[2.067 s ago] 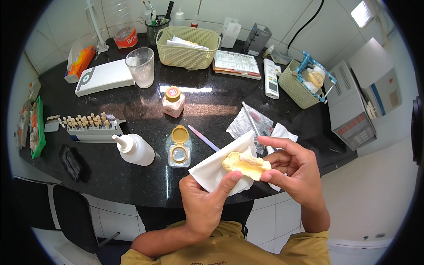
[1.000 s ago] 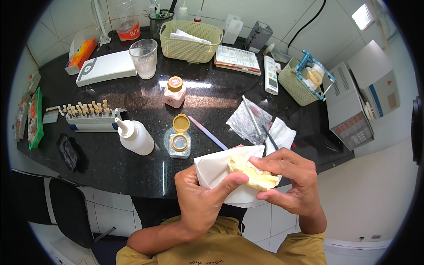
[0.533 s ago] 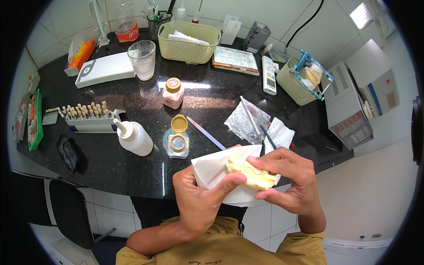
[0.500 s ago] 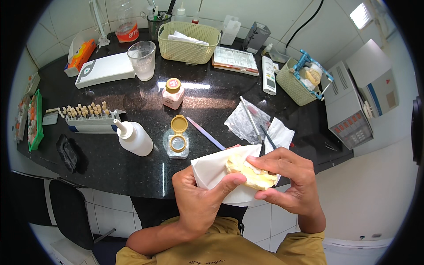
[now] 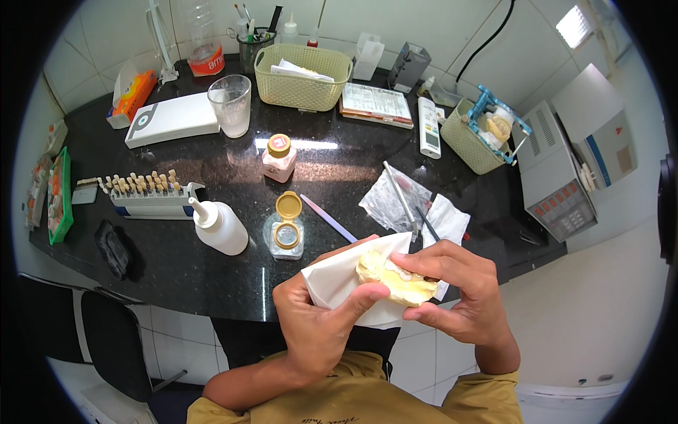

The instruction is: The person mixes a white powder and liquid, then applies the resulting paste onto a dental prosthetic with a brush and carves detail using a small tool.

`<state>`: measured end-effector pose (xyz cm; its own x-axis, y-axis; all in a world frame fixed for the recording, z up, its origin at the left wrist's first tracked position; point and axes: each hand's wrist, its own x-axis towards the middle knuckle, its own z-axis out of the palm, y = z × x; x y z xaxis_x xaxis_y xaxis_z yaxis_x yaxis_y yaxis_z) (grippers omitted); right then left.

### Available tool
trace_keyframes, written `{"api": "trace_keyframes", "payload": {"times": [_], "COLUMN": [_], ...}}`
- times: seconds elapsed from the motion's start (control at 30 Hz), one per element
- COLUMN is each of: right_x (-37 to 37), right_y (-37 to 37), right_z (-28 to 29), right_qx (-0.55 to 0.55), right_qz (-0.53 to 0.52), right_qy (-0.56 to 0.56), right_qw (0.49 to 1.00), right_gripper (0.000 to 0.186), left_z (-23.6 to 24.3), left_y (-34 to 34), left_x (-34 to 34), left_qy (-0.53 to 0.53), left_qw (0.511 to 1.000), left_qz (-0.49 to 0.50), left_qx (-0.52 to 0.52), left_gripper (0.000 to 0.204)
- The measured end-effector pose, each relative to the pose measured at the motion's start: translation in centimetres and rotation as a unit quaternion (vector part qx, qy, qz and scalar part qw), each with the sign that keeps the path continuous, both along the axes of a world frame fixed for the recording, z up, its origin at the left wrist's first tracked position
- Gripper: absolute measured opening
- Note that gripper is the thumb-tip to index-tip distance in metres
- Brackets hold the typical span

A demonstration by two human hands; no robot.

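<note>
Pale tiled wall (image 5: 417, 21) backs a black speckled countertop (image 5: 205, 290), whose near edge curves toward the person. Over that edge, right of the middle, a yellowish dental cast (image 5: 404, 288) is held up between the two hands, which are close together on it. The left hand (image 5: 314, 318) grips a folded white cloth (image 5: 332, 283) against the cast's left end, its thumb pressing on the cast itself; the other fingers are mostly hidden behind the cloth. The right hand (image 5: 470, 297) pinches the cast's right part, forefinger on the far side and thumb at the near edge. Just beyond them, a purple tool (image 5: 327, 218) lies slanting on the counter, its near end by the left hand. To its left stand a clear jar (image 5: 286, 247) with its gold lid flipped up and a white nozzle bottle (image 5: 224, 233); farther left is a rack of tooth-shaped samples (image 5: 152, 201). Farther off stands a pink jar (image 5: 278, 168) with a gold cap. On the right, a metal instrument (image 5: 400, 194) rests across a crumpled plastic bag (image 5: 385, 208), beside a white tissue (image 5: 452, 219).
</note>
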<state>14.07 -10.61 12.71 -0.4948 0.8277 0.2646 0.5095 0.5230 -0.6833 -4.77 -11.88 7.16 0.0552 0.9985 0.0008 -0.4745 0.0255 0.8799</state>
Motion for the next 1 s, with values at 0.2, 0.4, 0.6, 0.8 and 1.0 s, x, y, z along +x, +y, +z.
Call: {"api": "trace_keyframes", "payload": {"times": [0.2, 0.4, 0.6, 0.8, 1.0], "right_x": [-0.2, -0.2, -0.1, 0.0, 0.1], "right_y": [-0.2, -0.3, -0.6, -0.5, -0.4], "right_z": [-0.1, 0.1, -0.2, -0.8, -1.0], "right_qx": [0.001, 0.003, 0.022, 0.036, 0.028], "right_qz": [-0.004, 0.002, -0.003, -0.012, -0.016], "right_qy": [0.008, 0.005, -0.004, -0.004, -0.004], "right_qw": [1.0, 1.0, 1.0, 0.999, 0.999], "right_gripper": [0.055, 0.054, 0.055, 0.057, 0.057], "left_z": [-0.6, -0.4, -0.7, -1.1, -1.3], "left_y": [-0.2, -0.4, -0.4, -0.4, -0.3], "left_x": [0.1, 0.1, -0.1, 0.3, 0.3], "left_qy": [0.019, 0.041, 0.09, 0.087, 0.11], "left_qw": [0.999, 0.995, 0.984, 0.983, 0.98], "left_qz": [0.015, 0.048, 0.069, 0.081, 0.081], "left_qx": [0.037, 0.082, 0.139, 0.139, 0.146], "left_gripper": [0.046, 0.043, 0.039, 0.04, 0.039]}}
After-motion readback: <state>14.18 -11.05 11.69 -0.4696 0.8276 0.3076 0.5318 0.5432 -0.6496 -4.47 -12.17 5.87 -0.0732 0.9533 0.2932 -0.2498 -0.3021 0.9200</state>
